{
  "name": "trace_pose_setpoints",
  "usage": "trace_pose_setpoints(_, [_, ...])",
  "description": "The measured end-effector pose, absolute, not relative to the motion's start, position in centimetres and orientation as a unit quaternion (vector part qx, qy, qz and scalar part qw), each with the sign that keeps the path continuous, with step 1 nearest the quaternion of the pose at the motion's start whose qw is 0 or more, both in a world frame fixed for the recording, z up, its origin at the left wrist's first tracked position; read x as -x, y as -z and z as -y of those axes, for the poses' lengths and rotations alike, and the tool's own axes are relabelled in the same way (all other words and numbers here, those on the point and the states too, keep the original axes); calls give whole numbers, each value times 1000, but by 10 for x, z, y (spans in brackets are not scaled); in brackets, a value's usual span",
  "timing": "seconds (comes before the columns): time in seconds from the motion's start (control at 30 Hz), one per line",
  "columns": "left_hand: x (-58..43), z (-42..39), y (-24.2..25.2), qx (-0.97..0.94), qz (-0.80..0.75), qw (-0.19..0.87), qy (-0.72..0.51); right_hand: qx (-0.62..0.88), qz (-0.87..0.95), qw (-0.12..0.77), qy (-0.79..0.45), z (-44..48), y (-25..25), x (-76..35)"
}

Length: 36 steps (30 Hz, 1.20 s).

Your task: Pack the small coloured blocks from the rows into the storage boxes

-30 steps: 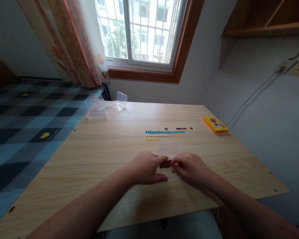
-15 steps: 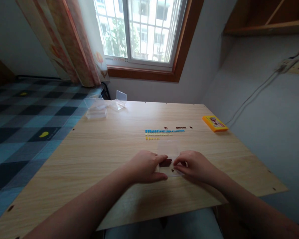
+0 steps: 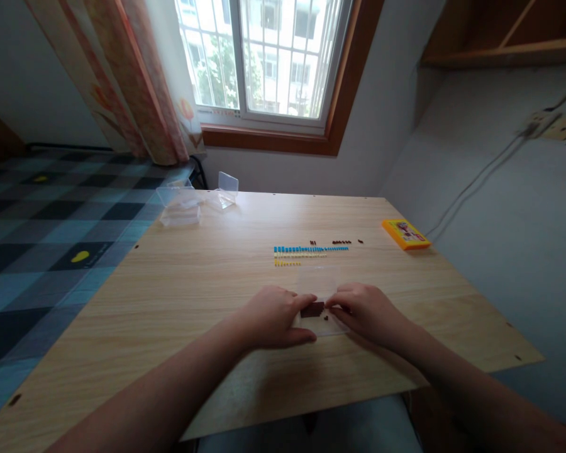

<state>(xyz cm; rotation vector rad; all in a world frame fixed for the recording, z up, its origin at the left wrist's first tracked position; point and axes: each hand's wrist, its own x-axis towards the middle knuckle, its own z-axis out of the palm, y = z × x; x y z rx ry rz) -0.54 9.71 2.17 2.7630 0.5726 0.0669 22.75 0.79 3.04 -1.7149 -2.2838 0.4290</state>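
A clear plastic box (image 3: 336,326) lies with its lid (image 3: 317,277) folded back toward the window. Dark brown small pieces (image 3: 313,309) are packed side by side inside it, and a loose brown piece (image 3: 326,318) sits near them. My left hand (image 3: 277,316) grips the box's left side, thumb at the near edge and fingers at the far edge. At the right end of the packed pieces, my right hand (image 3: 365,313) has its fingertips pinched together. Whatever is between those fingertips is too small or hidden to make out.
Beyond the box, rows of blue pieces (image 3: 292,249), pale pieces (image 3: 290,255) and yellow pieces (image 3: 283,263) lie on the wooden table (image 3: 207,270). Several brown pieces (image 3: 342,242) lie behind them. Clear containers (image 3: 182,214) stand far left; a yellow-orange box (image 3: 405,234) lies far right.
My right hand's fingertips have moved slightly left and up, against the end of the packed brown pieces. The left hand keeps its place on the box.
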Motion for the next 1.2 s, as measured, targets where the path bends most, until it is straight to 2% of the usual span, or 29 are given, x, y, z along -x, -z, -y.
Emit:
trace_pose_setpoints(0.37, [4,-98,-21,-968,-200,151,-18,572,792,118,-175,-6,-28,-226])
trace_pose_setpoints(0.67, [5,-97,-22,-964,-205,167,-23,584,777,163,-169,-5,-21,-232])
trace_pose_setpoints(0.97, [5,-99,-19,-965,-200,166,-24,574,789,136,-173,-7,-23,-229])
trace_pose_setpoints(1.2, [6,-99,-19,-965,-203,164,-20,575,781,163,-183,-7,-21,-232])
